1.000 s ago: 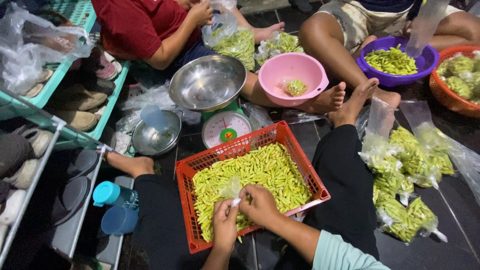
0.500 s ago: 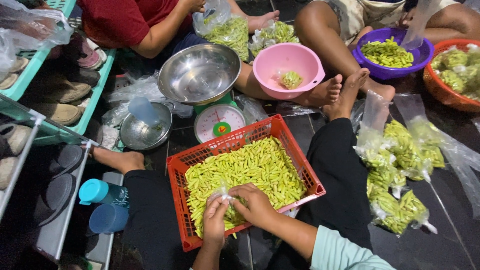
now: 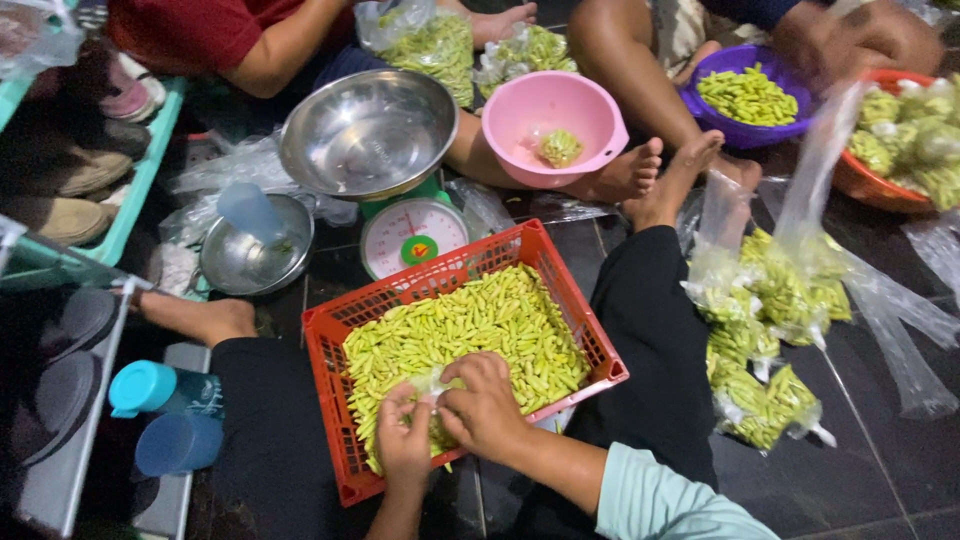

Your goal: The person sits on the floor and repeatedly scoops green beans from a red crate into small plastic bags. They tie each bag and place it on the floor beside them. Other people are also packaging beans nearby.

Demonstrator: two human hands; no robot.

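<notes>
We pinched a small clear bag (image 3: 432,385) between our left hand (image 3: 405,440) and right hand (image 3: 485,408), over the red basket (image 3: 590,325) still heaped with green chillies (image 3: 470,320); several filled bags (image 3: 765,395) lay right.

Yellow-green chillies (image 3: 470,325) fill a red-orange basket (image 3: 330,345). Far off sit a pink bowl (image 3: 540,105), a purple bowl (image 3: 735,135) and a green-based scale (image 3: 410,235). A turquoise-capped bottle (image 3: 160,390) lies left.

Two steel bowls (image 3: 368,133), one red basket (image 3: 585,322).
</notes>
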